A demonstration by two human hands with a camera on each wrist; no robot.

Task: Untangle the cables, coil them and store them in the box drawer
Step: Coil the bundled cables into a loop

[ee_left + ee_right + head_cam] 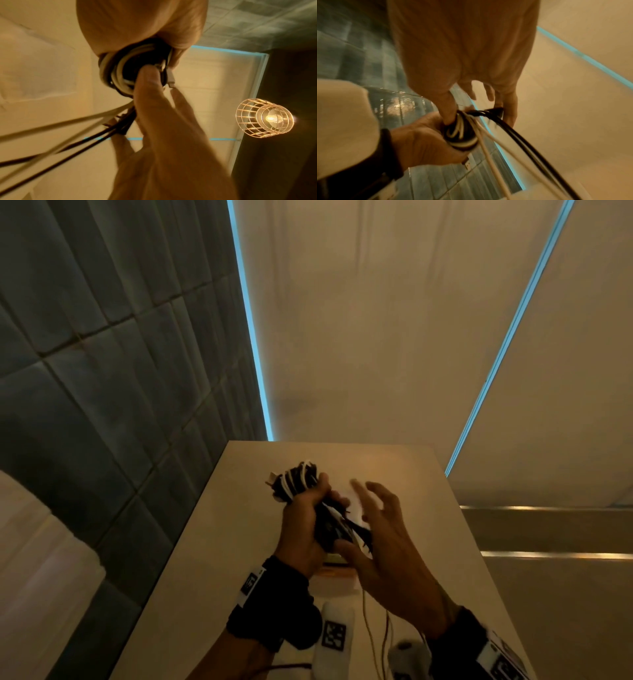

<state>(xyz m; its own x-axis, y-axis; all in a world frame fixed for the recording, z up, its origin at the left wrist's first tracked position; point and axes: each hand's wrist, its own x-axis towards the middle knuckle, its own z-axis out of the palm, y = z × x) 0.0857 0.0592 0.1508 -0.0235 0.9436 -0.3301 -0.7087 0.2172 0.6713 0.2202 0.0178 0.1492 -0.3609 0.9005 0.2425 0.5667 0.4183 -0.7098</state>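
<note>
A bundle of black and white cables [297, 481] is held above the beige table [205, 542]. My left hand [301, 525] grips the bundle round its middle, and the coiled end [460, 136] shows in its fist. My right hand [375, 522] is beside it with fingers spread. The right thumb [448, 113] presses into the coil [118, 70]. Loose black and white strands [505, 135] run from the bundle across the right hand and hang down. A white connector [170, 78] sticks out of the coil. No box drawer is plainly visible.
A small pale and orange object [334, 573] lies on the table under my hands, mostly hidden. A dark tiled wall [102, 371] stands left of the table. A wire-cage lamp [264, 119] hangs overhead. Thin wires [368, 621] dangle near the table's front.
</note>
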